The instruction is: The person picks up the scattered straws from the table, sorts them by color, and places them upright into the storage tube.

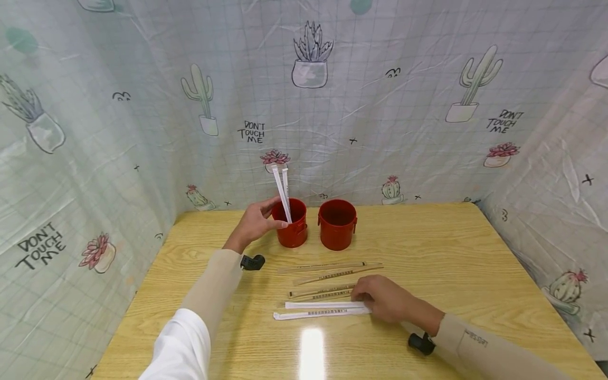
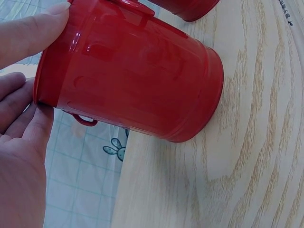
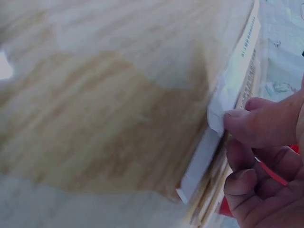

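My left hand point(image 1: 256, 224) grips the left red bucket point(image 1: 293, 237) at its rim, thumb on the near side and fingers round the far side. Two white paper-wrapped straws point(image 1: 281, 190) stand in that bucket, leaning left. In the left wrist view the bucket point(image 2: 137, 71) stands upright on the table. My right hand point(image 1: 387, 298) is at the right ends of two white wrapped straws lying on the table. In the right wrist view, thumb and forefinger pinch the end of one white wrapped straw point(image 3: 232, 90); the other white straw point(image 3: 199, 166) lies beneath it.
A second red bucket point(image 1: 337, 229) stands right of the first. Several brown paper-wrapped straws point(image 1: 332, 274) lie crosswise between the buckets and the white straws. A printed curtain point(image 1: 351, 105) hangs behind the wooden table point(image 1: 427, 237) and along its sides.
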Demonstrator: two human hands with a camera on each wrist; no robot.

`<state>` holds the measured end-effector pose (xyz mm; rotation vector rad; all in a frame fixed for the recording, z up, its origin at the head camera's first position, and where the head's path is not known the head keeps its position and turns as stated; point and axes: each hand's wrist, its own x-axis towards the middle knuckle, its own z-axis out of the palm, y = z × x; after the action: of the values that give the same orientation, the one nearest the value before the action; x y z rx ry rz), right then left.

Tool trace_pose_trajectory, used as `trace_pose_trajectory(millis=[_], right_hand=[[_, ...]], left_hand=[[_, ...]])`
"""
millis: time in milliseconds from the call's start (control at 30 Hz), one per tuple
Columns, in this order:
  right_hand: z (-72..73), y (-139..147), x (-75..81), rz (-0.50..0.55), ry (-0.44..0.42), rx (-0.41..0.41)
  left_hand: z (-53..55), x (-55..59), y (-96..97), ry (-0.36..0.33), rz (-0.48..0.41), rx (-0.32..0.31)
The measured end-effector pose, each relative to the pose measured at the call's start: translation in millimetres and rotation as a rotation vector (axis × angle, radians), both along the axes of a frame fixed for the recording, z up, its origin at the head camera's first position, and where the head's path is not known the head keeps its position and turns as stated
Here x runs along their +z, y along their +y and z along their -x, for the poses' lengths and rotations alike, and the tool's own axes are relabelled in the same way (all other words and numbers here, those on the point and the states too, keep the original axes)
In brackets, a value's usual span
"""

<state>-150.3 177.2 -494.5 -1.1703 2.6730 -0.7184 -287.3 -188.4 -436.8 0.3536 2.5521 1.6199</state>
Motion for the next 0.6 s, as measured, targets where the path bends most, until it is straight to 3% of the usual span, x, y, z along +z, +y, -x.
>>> trace_pose_trajectory(millis=[600], right_hand=[[-0.3,-3.8,1.1,-0.185,0.079,0.021]], left_hand=[[0.4,2.2,0.0,-0.016,-0.022,-0.007]])
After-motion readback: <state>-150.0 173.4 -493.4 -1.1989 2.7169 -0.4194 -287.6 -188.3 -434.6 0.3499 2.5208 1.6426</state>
